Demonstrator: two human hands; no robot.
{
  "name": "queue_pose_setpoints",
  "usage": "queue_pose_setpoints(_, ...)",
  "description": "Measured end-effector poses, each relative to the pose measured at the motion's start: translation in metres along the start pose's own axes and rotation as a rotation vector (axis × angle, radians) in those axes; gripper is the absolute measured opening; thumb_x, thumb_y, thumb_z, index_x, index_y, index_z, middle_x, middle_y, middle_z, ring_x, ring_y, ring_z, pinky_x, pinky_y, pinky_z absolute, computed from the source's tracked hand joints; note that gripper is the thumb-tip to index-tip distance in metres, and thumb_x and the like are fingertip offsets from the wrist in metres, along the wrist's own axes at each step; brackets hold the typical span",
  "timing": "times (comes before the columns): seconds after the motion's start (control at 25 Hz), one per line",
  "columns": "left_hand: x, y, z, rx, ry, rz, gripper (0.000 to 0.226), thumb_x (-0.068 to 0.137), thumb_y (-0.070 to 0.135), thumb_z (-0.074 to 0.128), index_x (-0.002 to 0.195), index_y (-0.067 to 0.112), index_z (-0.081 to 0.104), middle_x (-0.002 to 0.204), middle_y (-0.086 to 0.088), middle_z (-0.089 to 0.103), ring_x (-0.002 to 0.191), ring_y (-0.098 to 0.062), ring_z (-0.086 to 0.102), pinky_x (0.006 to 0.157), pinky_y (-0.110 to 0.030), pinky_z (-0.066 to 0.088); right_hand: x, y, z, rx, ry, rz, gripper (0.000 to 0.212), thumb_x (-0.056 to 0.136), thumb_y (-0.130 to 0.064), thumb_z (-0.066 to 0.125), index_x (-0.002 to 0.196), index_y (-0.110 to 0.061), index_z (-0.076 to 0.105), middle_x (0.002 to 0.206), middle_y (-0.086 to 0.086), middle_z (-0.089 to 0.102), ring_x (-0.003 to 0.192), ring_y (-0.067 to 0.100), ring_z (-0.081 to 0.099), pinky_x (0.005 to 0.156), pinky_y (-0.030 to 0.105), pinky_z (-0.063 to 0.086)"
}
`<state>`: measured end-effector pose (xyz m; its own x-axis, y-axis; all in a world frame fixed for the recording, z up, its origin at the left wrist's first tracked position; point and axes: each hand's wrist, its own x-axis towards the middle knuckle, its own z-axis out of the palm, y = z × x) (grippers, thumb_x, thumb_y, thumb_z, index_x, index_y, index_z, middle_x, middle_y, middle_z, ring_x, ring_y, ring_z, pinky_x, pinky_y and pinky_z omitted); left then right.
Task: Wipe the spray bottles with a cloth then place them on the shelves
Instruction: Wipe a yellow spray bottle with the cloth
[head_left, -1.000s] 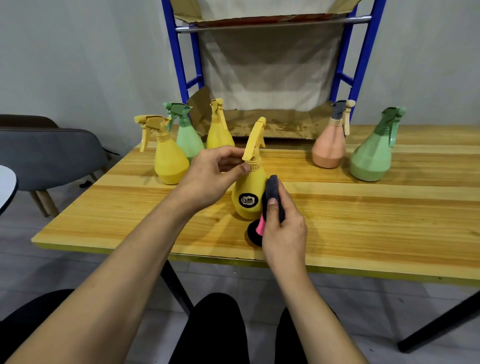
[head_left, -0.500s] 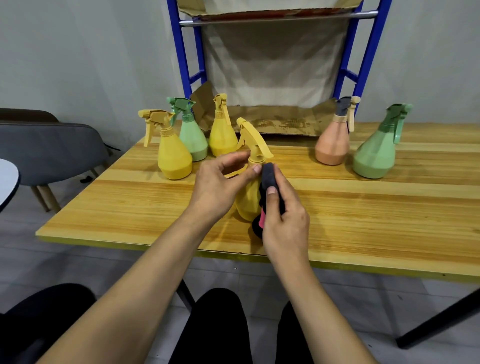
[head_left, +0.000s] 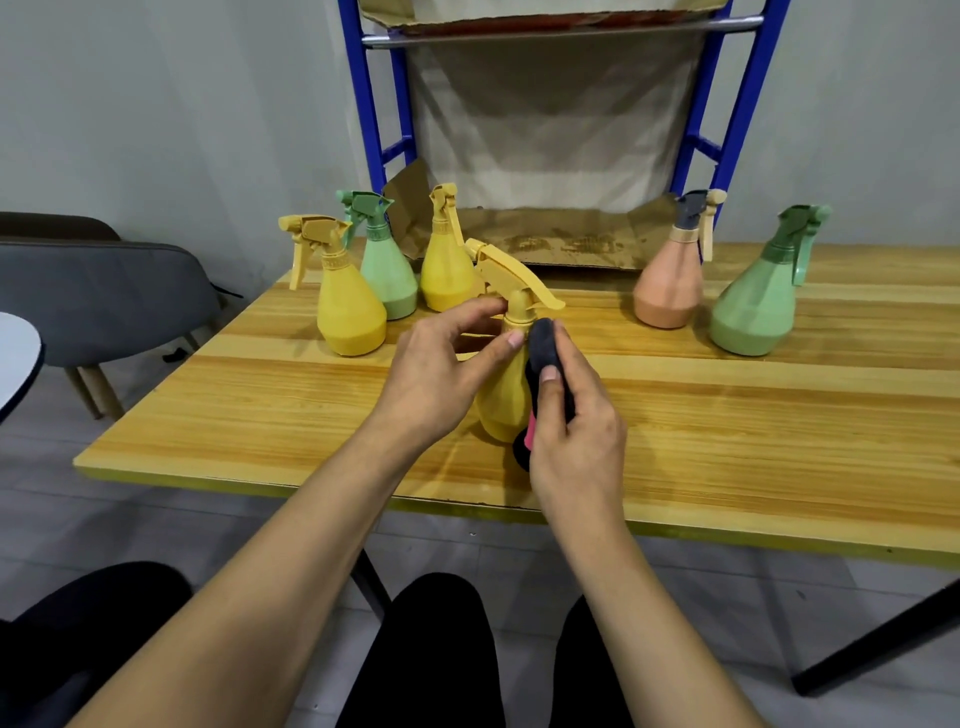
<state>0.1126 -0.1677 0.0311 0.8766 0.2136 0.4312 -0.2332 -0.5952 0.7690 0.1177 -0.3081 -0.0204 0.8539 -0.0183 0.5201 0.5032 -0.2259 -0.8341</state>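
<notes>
A yellow spray bottle (head_left: 503, 400) stands near the front edge of the wooden table (head_left: 727, 431). My left hand (head_left: 441, 364) pinches its neck just below the trigger head. My right hand (head_left: 576, 431) presses a dark cloth with a pink edge (head_left: 543, 353) against the bottle's right side. Behind stand two more yellow bottles (head_left: 349, 312) (head_left: 447, 270) and a green one (head_left: 387, 273) at the left. A peach bottle (head_left: 670, 288) and a larger green bottle (head_left: 753, 312) are at the right. The blue-framed shelf (head_left: 571, 239), lined with cardboard, rises behind the table.
A grey chair (head_left: 104, 301) stands left of the table, and a white tabletop edge (head_left: 15, 358) shows at far left. An upper shelf rail (head_left: 561, 31) crosses the top. My dark-trousered knees are below the table's front edge.
The held bottle has been turned, so its trigger now points right and the label is out of sight. The cloth has slid up the bottle's side toward the neck.
</notes>
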Motion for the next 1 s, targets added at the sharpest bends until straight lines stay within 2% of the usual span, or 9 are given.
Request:
queue_pose_setpoints(0.2,-0.001,0.004,0.005,0.062,0.068,-0.028,0.049,0.089,0.051,0.075,0.132,0.029,0.068,0.112,0.012,0.076,0.105,-0.003,0.071,0.094,-0.041,0.06,-0.013,0.006,-0.003,0.01,0.011,0.095,0.043,0.106,-0.016,0.049,0.148,-0.021,0.05,0.143,-0.012,0.054,0.132,-0.002,0.048,0.104,0.002,0.031)
queue_pose_setpoints(0.36,-0.001,0.004,0.013,0.034,0.086,-0.046,0.051,0.091,0.047,0.075,0.137,0.025,0.066,0.126,0.005,0.074,0.112,0.001,0.067,0.1,-0.031,0.056,0.011,-0.005,-0.001,-0.014,0.025,0.041,0.042,0.105,-0.021,0.05,0.147,-0.023,0.052,0.14,-0.016,0.055,0.129,-0.005,0.047,0.103,-0.002,0.028)
queue_pose_setpoints(0.52,0.002,0.004,0.014,0.037,0.099,-0.107,0.05,0.087,0.054,0.076,0.132,0.032,0.069,0.119,0.004,0.077,0.113,-0.004,0.069,0.101,-0.041,0.057,0.012,-0.004,-0.002,0.017,0.002,0.082,0.041,0.105,-0.021,0.049,0.146,-0.024,0.054,0.141,-0.011,0.059,0.128,-0.001,0.052,0.106,0.009,0.037)
queue_pose_setpoints(0.72,-0.005,0.009,0.023,0.058,0.189,-0.096,0.049,0.086,0.057,0.075,0.129,0.034,0.07,0.114,0.01,0.078,0.108,0.001,0.07,0.097,-0.036,0.058,0.002,0.002,-0.006,0.014,0.023,0.163,0.04,0.105,-0.02,0.05,0.145,-0.024,0.055,0.14,-0.011,0.06,0.127,0.002,0.054,0.099,0.0,0.034)
queue_pose_setpoints(0.84,-0.005,0.011,0.025,0.058,0.223,-0.107,0.047,0.085,0.056,0.077,0.126,0.034,0.073,0.107,0.011,0.079,0.104,0.002,0.071,0.095,-0.036,0.059,0.011,-0.005,-0.001,0.03,0.032,0.081,0.041,0.104,-0.021,0.052,0.146,-0.024,0.054,0.137,-0.02,0.055,0.126,-0.008,0.049,0.102,0.002,0.034)
queue_pose_setpoints(1.0,-0.01,0.016,0.032,0.06,0.288,-0.095,0.045,0.087,0.055,0.076,0.125,0.032,0.074,0.108,0.011,0.079,0.101,0.003,0.071,0.093,-0.029,0.058,0.006,0.007,-0.006,0.108,0.001,0.166,0.042,0.106,-0.021,0.049,0.147,-0.026,0.053,0.143,-0.016,0.056,0.131,-0.006,0.049,0.109,0.013,0.039)
